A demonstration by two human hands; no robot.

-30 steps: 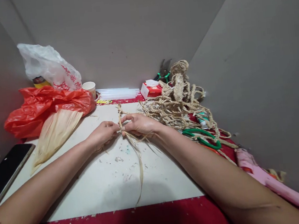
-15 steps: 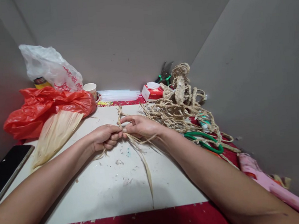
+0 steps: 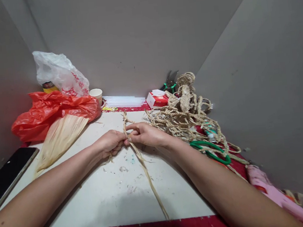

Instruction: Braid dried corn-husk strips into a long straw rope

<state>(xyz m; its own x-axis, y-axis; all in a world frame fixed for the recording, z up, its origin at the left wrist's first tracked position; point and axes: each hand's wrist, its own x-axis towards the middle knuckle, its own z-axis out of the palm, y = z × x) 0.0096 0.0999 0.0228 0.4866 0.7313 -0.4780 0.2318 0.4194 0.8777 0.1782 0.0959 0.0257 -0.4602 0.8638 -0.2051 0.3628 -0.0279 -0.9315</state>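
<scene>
A thin braid of dried husk fibre (image 3: 124, 122) rises between my two hands above the white board (image 3: 117, 200). My left hand (image 3: 112, 143) is closed, pinching the braid's lower end from the left, with a short strand poking out beneath its fingers. On the other side, my right hand (image 3: 145, 134) grips the same spot between thumb and fingers. A long loose husk strand (image 3: 149, 178) trails from the pinch toward the board's front edge. The fingertips partly hide where the strands cross.
Coiled braided rope (image 3: 182, 121) is heaped at right, with green-handled scissors (image 3: 212, 152) and a pink tool (image 3: 279, 194) nearby. A husk bundle (image 3: 62, 137), red plastic bag (image 3: 33, 118) and phone (image 3: 9, 179) lie left. Behind are a paper cup (image 3: 96, 94), clear sticks (image 3: 124, 101) and tissue pack (image 3: 157, 99).
The whole view has shifted slightly. My hands stay together at the braid; the loose strands, spread out before, now hang closer together in one line toward the front edge.
</scene>
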